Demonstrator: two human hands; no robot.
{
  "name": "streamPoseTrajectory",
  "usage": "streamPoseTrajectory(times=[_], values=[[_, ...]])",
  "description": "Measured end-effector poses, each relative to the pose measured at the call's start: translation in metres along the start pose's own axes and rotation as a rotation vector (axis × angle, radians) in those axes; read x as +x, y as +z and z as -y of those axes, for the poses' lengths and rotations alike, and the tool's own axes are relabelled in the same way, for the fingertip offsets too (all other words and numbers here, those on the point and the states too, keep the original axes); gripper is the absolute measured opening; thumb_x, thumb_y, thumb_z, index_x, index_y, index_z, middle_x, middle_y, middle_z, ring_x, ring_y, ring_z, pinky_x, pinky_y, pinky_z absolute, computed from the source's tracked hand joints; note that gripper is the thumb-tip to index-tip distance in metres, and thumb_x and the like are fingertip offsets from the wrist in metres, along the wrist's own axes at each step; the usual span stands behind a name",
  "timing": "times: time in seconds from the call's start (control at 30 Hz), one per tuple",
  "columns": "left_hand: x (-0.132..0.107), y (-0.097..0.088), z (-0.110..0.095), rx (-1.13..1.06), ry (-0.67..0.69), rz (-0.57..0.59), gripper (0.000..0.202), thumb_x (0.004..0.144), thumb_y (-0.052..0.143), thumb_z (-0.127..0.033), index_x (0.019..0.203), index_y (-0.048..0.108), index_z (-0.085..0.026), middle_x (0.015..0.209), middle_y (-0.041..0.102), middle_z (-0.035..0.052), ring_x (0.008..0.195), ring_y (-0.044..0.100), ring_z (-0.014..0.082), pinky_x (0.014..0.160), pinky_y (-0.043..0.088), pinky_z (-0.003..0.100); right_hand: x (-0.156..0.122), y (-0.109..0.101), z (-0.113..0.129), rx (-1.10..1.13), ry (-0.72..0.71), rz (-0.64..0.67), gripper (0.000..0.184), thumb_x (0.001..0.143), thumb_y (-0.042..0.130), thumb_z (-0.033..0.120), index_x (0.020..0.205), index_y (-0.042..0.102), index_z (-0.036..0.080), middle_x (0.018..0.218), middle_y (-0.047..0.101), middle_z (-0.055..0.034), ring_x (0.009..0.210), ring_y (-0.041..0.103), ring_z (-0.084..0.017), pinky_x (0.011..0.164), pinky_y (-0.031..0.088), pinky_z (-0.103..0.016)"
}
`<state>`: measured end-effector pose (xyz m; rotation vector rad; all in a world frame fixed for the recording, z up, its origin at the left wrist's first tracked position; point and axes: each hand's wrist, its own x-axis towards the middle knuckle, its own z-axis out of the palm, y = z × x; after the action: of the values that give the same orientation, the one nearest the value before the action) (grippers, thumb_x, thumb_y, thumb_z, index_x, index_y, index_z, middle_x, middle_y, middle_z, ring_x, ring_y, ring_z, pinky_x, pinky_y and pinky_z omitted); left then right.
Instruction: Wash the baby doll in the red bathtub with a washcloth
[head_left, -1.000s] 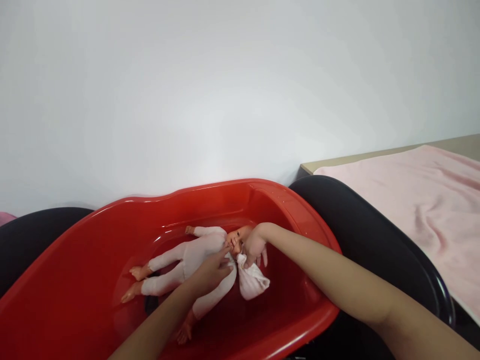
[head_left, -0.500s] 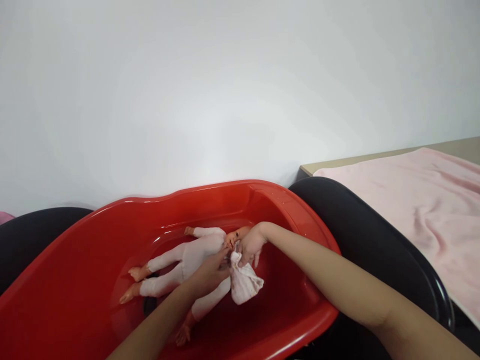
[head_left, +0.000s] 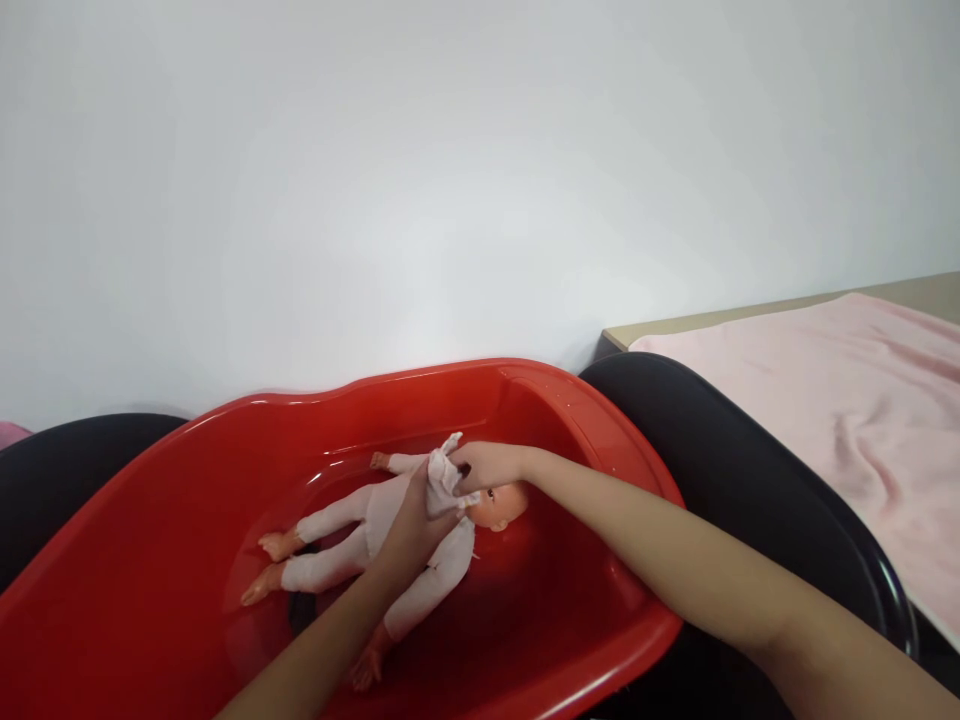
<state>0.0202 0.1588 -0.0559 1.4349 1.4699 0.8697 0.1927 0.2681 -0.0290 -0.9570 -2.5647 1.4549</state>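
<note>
A baby doll lies on its back in the red baby bathtub, its feet to the left and its head to the right. Over the doll's chest and chin, a small white washcloth is bunched up between my hands. My left hand grips the cloth from the near side. From the right, my right hand holds the cloth with bent fingers, beside the doll's head. The hands and cloth hide the doll's neck and part of its face.
Black rounded surfaces stand at both sides of the tub. At the right, a pink blanket covers a wooden-edged table. A white wall rises behind the tub.
The washcloth, earlier hanging loose on the near side of the doll's head, is now gathered up over the chest. My right hand has shifted left and the doll's head is more exposed.
</note>
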Motion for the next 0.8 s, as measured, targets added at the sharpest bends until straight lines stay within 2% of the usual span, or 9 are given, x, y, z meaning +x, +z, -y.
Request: streamPoseTrajectory(times=[0.13, 0.2, 0.27, 0.33, 0.43, 0.5, 0.57, 0.67, 0.8], values=[[0.004, 0.006, 0.005, -0.034, -0.010, -0.031, 0.075, 0.085, 0.064, -0.038, 0.156, 0.039, -0.027, 0.154, 0.056, 0.0060, 0.147, 0.047, 0.0327, 0.126, 0.032, 0.046, 0.003, 0.006, 0.000, -0.284, -0.117, 0.094, 0.044, 0.073, 0.075, 0.014, 0.117, 0.069, 0.016, 0.125, 0.070, -0.0098, 0.117, 0.064, -0.028, 0.102, 0.050, -0.037], [0.011, 0.007, 0.012, -0.049, 0.019, -0.022, 0.069, 0.088, 0.061, -0.041, 0.152, 0.044, -0.024, 0.153, 0.057, 0.0087, 0.146, 0.048, 0.0319, 0.127, 0.030, 0.046, 0.006, 0.008, -0.005, -0.405, -0.146, 0.105, 0.063, 0.067, 0.082, 0.017, 0.128, 0.067, 0.018, 0.145, 0.060, -0.0138, 0.139, 0.051, -0.035, 0.116, 0.041, -0.046], [0.015, 0.009, 0.020, -0.007, 0.032, -0.009, 0.066, 0.088, 0.060, -0.041, 0.149, 0.047, -0.021, 0.154, 0.056, 0.0118, 0.149, 0.045, 0.0316, 0.128, 0.027, 0.046, 0.008, 0.009, -0.013, -0.511, -0.078, 0.140, 0.074, 0.061, 0.090, 0.023, 0.131, 0.068, 0.021, 0.157, 0.049, -0.0156, 0.150, 0.037, -0.041, 0.124, 0.031, -0.055], [0.016, 0.012, 0.026, 0.083, 0.026, 0.035, 0.067, 0.087, 0.061, -0.041, 0.149, 0.049, -0.021, 0.156, 0.054, 0.0147, 0.151, 0.042, 0.0327, 0.128, 0.025, 0.046, 0.009, 0.009, -0.021, -0.575, 0.044, 0.204, 0.076, 0.057, 0.094, 0.031, 0.129, 0.071, 0.021, 0.158, 0.047, -0.0183, 0.149, 0.038, -0.045, 0.123, 0.029, -0.061], [0.013, 0.020, 0.024, 0.147, 0.032, 0.105, 0.075, 0.086, 0.064, -0.044, 0.155, 0.044, -0.025, 0.159, 0.051, 0.0145, 0.151, 0.042, 0.0355, 0.127, 0.027, 0.050, 0.011, 0.007, -0.028, -0.604, 0.166, 0.251, 0.086, 0.053, 0.096, 0.036, 0.133, 0.069, 0.020, 0.155, 0.048, -0.0211, 0.139, 0.047, -0.046, 0.116, 0.041, -0.058], [0.011, 0.026, 0.015, 0.109, 0.050, 0.123, 0.084, 0.083, 0.067, -0.042, 0.161, 0.036, -0.028, 0.161, 0.048, 0.0104, 0.151, 0.041, 0.0359, 0.127, 0.028, 0.051, 0.010, 0.006, -0.029, -0.603, 0.165, 0.258, 0.089, 0.055, 0.095, 0.037, 0.138, 0.065, 0.022, 0.154, 0.049, -0.0202, 0.137, 0.049, -0.046, 0.111, 0.046, -0.055], [0.012, 0.031, 0.004, 0.034, 0.079, 0.147, 0.091, 0.081, 0.069, -0.037, 0.163, 0.031, -0.032, 0.164, 0.046, 0.0052, 0.152, 0.041, 0.0347, 0.128, 0.029, 0.049, 0.010, 0.004, -0.028, -0.607, 0.116, 0.278, 0.082, 0.060, 0.093, 0.037, 0.136, 0.067, 0.023, 0.150, 0.053, -0.0190, 0.139, 0.047, -0.046, 0.110, 0.047, -0.056], [0.017, 0.035, -0.009, -0.057, 0.086, 0.193, 0.093, 0.078, 0.067, -0.034, 0.164, 0.030, -0.029, 0.163, 0.046, 0.0042, 0.151, 0.043, 0.0350, 0.126, 0.033, 0.047, 0.010, 0.004, -0.027, -0.599, 0.112, 0.255, 0.079, 0.060, 0.093, 0.037, 0.134, 0.069, 0.023, 0.150, 0.053, -0.0197, 0.142, 0.044, -0.047, 0.111, 0.046, -0.058], [0.021, 0.029, -0.007, 0.003, 0.047, 0.221, 0.090, 0.075, 0.062, -0.032, 0.161, 0.037, -0.026, 0.159, 0.052, 0.0046, 0.150, 0.044, 0.0339, 0.126, 0.033, 0.044, 0.012, 0.005, -0.027, -0.588, 0.226, 0.223, 0.106, 0.052, 0.098, 0.039, 0.147, 0.057, 0.019, 0.158, 0.045, -0.0242, 0.144, 0.043, -0.049, 0.112, 0.046, -0.060]])
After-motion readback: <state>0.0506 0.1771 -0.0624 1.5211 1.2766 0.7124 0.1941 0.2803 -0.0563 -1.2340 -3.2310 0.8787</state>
